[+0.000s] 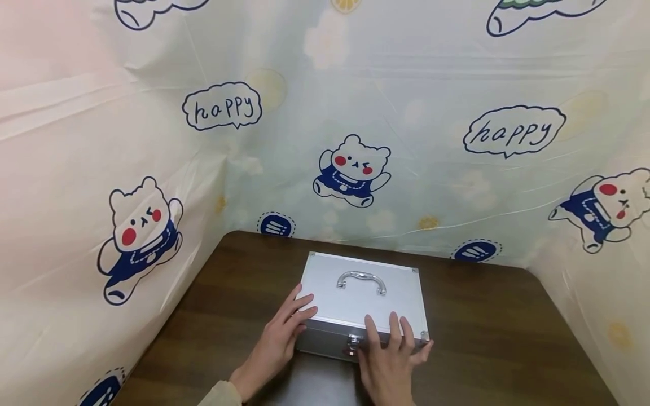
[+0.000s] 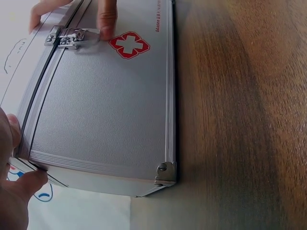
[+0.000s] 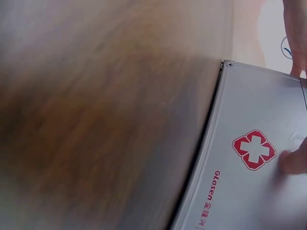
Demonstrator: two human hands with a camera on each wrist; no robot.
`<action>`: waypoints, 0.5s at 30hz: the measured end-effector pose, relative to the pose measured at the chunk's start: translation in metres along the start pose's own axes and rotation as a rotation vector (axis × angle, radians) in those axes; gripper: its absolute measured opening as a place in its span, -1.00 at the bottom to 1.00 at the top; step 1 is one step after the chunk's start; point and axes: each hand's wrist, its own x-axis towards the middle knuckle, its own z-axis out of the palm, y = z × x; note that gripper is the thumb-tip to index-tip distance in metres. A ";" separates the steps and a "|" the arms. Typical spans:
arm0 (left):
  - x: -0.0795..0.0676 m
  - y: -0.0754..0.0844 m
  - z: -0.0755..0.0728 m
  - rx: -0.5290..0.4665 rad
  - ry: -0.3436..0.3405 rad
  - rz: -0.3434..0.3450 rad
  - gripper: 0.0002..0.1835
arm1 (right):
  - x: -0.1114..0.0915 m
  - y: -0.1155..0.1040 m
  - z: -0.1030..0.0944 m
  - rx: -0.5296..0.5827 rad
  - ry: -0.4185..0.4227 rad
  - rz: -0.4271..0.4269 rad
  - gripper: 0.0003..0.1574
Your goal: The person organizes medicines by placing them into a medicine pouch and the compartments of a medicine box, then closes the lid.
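A silver first-aid box [image 1: 345, 304] lies with its lid down on the table. On its front, a red emblem with a white cross [image 2: 129, 45] and small red lettering show in both wrist views. My left hand [image 1: 276, 338] holds the front left corner, fingertips over the lid edge. In the left wrist view, its digits [image 2: 33, 182] lie round that corner at the lid seam. My right hand [image 1: 391, 355] grips the front edge, fingers spread over the lid. Its thumb [image 3: 293, 160] presses the front at the lower end of the metal latch [image 2: 72, 37].
A metal carrying handle [image 1: 361, 276] is fixed on the lid. Dark brown wood forms the table [image 1: 482, 327]. Printed sheeting [image 1: 421, 84] with bears and the word "happy" hangs behind the table and along both sides.
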 end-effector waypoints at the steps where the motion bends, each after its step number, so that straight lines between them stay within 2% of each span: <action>1: 0.000 0.000 0.000 0.000 -0.001 0.000 -0.53 | 0.000 0.000 0.000 0.000 -0.002 0.002 -0.26; 6: 0.000 0.002 0.000 0.015 -0.008 0.001 -0.27 | 0.000 -0.001 -0.002 0.003 -0.025 0.020 0.12; 9: 0.000 0.003 0.000 0.019 -0.022 -0.027 -0.27 | 0.000 -0.001 -0.005 0.019 -0.049 0.039 0.22; 12: 0.000 0.003 0.000 0.026 -0.022 -0.045 -0.29 | 0.001 -0.002 -0.008 0.044 -0.070 0.061 0.09; 15: -0.001 0.003 -0.001 0.034 -0.015 -0.043 -0.31 | 0.003 -0.005 -0.011 0.079 -0.074 0.084 -0.20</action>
